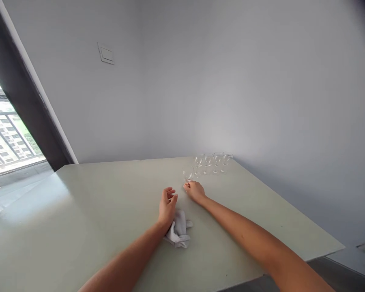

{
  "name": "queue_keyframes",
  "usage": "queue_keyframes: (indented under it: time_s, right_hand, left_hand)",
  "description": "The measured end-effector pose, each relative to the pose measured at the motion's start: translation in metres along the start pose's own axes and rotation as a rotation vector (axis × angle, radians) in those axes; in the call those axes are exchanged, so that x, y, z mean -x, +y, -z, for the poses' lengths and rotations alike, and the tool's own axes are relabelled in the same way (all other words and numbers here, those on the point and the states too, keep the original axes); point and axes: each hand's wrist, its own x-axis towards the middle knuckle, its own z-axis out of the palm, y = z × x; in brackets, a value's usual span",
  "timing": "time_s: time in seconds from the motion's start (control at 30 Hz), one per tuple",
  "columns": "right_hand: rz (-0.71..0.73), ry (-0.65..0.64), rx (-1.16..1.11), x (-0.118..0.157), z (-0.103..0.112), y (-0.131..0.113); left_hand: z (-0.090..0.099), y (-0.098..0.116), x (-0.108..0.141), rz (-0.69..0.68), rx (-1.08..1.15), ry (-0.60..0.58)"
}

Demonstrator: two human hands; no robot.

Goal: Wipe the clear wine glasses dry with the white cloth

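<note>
One clear stemmed glass point(188, 172) stood upright at the fingertips of the right hand point(196, 191); these fingers were closed together at its stem, and the bowl rose just above them. The glass was small and faint in the view, so I could not tell whether its foot touched the table point(115, 202). The left hand point(168, 205) was half open, with the fingers loosely bent and holding nothing, near to the glass but apart from it. One pale cloth point(180, 229) lay crumpled beside the left wrist. Behind the right hand, four other glasses point(208, 159) stood upright in one row.
</note>
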Motion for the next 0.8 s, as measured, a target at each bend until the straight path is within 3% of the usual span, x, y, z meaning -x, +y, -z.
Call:
queue_keyframes:
  time_s: [0.23, 0.47, 0.67, 0.8]
  right_hand:
    - [-0.165, 0.007, -0.017, -0.051, 0.003, -0.001]
    - [-0.223, 0.021, -0.12, -0.067, 0.004, 0.003]
    - [-0.192, 0.033, -0.283, -0.042, 0.009, 0.009]
    - [-0.105, -0.117, -0.421, 0.001, 0.016, 0.009]
  left_hand:
    - [-0.002, 0.002, 0.002, 0.008, 0.045, -0.012]
    - [-0.001, 0.0, 0.0, 0.001, 0.022, -0.018]
    - [-0.001, -0.005, -0.004, 0.046, 0.12, 0.017]
    - [0.0, -0.01, -0.012, 0.1, 0.242, 0.056]
